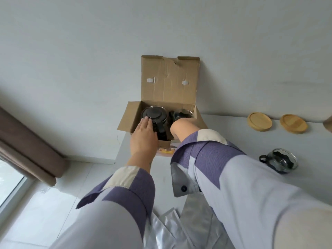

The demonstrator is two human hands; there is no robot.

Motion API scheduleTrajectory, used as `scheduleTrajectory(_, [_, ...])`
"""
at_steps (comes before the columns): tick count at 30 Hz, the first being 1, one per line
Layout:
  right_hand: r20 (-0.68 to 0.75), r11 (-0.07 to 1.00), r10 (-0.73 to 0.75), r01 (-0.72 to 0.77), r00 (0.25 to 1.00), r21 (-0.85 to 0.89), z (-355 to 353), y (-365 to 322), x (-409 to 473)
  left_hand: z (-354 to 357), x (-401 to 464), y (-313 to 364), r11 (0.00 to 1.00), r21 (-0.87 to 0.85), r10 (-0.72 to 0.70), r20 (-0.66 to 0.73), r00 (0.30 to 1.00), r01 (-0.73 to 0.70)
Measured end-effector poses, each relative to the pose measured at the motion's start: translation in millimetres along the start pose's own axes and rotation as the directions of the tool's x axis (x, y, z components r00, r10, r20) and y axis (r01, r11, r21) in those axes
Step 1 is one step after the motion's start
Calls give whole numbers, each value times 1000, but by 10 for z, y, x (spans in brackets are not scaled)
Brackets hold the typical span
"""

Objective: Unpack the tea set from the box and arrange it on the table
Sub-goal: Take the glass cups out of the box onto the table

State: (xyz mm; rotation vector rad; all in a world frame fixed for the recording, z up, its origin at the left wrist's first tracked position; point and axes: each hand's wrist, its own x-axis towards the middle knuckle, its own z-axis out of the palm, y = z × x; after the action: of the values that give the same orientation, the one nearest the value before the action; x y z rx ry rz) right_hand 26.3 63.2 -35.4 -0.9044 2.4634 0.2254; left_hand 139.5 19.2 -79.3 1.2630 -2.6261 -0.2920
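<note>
While the cardboard box [161, 112] stands open at the far left corner of the table [233, 141], lid flap upright against the wall, the left hand [143, 135] lies flat, fingers straight and together, fingertips on the black lid of the teapot [154, 115] in the box's left half; the right hand [181, 127] reaches into the right half beside a glass cup [181, 114], fingers hidden, grip not determinable; two wooden coasters [259, 121] lie along the far edge; another glass cup [282, 161] stands near the right edge.

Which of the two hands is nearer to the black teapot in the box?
Left. The left hand rests on the teapot; the right hand reaches into the box beside it.
</note>
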Motion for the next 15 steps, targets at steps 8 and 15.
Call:
scheduleTrajectory(8, [-44, 978, 118, -123, 992, -170, 93, -192, 24, 0, -6, -38, 996, 83, 47, -23, 999, -45])
scheduleTrajectory(15, [-25, 994, 61, -63, 998, -91, -77, -126, 16, -7, 16, -41, 993, 105, 61, 0, 998, -61])
